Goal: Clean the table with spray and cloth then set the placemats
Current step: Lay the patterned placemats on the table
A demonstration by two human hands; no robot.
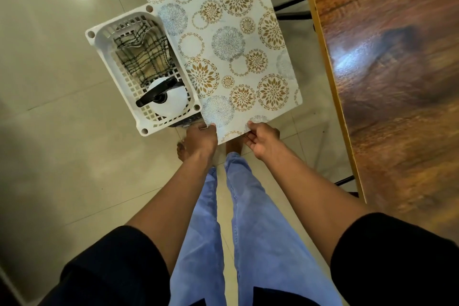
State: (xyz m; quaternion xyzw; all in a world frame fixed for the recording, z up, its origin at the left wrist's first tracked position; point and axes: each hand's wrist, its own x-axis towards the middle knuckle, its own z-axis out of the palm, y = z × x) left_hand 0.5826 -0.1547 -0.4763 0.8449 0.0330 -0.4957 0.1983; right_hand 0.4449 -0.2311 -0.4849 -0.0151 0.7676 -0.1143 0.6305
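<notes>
Both hands pinch the near edge of the patterned placemat (223,40), the left hand (200,138) at its near-left corner, the right hand (263,139) at seven o'clock of its near-right corner, so the sheet stays flat and level; at nine o'clock of it a white basket (99,40) keeps the checked cloth (142,54) and spray bottle (167,98) together (apparently finished with); the wooden tabletop (387,62) lies at three o'clock, the likely destination.

No text, label or number can be read on anything here
</notes>
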